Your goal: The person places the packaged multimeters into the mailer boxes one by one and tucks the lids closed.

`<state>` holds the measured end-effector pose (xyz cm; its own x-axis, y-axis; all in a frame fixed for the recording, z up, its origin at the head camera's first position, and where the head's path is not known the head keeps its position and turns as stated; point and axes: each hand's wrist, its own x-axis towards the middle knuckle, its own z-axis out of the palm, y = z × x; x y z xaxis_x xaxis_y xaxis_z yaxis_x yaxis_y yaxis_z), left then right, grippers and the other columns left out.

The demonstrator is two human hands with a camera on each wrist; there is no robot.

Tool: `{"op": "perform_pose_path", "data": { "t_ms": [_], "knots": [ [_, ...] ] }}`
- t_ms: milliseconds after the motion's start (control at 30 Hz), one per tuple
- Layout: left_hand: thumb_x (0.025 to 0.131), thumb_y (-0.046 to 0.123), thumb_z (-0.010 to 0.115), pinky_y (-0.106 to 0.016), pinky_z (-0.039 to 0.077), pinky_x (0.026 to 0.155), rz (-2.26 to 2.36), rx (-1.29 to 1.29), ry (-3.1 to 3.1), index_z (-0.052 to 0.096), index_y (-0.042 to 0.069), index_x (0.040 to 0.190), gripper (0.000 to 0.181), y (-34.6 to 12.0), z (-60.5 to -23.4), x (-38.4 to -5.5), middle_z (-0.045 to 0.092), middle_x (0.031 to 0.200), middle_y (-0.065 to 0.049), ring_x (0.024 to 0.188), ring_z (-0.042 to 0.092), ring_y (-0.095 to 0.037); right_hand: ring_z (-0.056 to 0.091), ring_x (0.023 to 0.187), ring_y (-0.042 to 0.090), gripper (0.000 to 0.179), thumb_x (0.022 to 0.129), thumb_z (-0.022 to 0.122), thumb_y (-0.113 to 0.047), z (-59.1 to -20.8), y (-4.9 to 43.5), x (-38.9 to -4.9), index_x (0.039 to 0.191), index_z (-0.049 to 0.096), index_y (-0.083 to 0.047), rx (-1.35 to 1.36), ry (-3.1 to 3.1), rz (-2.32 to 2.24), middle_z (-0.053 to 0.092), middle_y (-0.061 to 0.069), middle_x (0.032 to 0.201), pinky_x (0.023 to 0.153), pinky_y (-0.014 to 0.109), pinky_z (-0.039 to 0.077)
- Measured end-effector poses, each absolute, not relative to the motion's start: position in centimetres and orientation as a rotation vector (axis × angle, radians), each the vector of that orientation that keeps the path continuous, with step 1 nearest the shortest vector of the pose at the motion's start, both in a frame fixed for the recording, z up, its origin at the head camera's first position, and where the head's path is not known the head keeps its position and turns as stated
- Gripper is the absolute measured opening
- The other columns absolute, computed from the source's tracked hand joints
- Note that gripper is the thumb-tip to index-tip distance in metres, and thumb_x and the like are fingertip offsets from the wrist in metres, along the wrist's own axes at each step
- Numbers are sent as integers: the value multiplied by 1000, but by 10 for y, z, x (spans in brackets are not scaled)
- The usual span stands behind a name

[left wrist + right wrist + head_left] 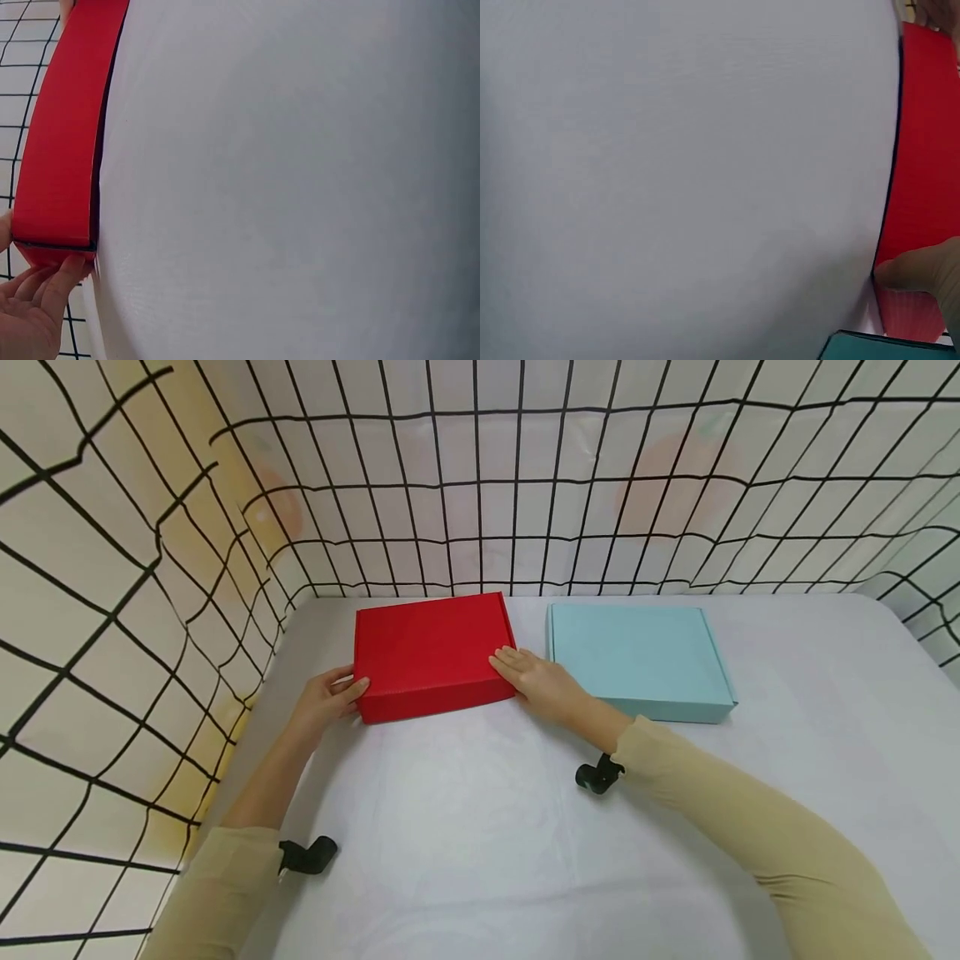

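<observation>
A closed red cardboard box (435, 647) lies on the white table, set at a slight angle. My left hand (327, 697) holds its left end, with the thumb at the front corner and the fingers along the side, as the left wrist view also shows at the box's end (56, 150). At the right end, my right hand (536, 681) has its fingers across the top edge. In the right wrist view its thumb (911, 270) presses low at the corner. Just right of that hand sits a closed light blue box (637, 652), apart from the red one.
A black wire grid (480, 485) stands along the table's back edge, and another grid (112, 618) runs down the left side. White cloth (450, 843) covers the table in front of both boxes. Black wrist-worn devices (598, 774) hang by both sleeves.
</observation>
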<state>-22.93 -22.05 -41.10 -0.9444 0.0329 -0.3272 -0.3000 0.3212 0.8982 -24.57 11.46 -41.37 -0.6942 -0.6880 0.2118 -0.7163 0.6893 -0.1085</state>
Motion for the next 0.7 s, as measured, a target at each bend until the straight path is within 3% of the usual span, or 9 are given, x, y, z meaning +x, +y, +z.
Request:
{"op": "perform_pose_path", "data": {
  "t_ms": [400, 567, 700],
  "knots": [
    [89, 32, 56, -33, 46, 89, 1671, -285, 2315, 27, 7, 142, 66, -221, -411, -230, 43, 136, -19, 116, 51, -33, 41, 127, 29, 58, 80, 66, -7, -418, 112, -249, 133, 44, -1, 1132, -2692, 281, 46, 16, 135, 100, 38, 38],
    [88, 32, 57, -35, 45, 90, 1672, -287, 2309, 26, 7, 142, 67, -221, -412, -229, 43, 136, -19, 116, 51, -34, 39, 129, 28, 61, 81, 67, -19, -412, 109, -245, 134, 42, -2, 1047, -2817, 433, 42, 15, 138, 92, 36, 46],
    [88, 32, 58, -36, 45, 91, 1668, -296, 2313, 27, 7, 142, 67, -221, -412, -228, 44, 135, -20, 116, 51, -35, 26, 136, 29, 66, 87, 59, -30, -406, 103, -246, 140, 32, -1, 921, -2946, 682, 27, 16, 147, 96, 38, 42]
  ]
}}
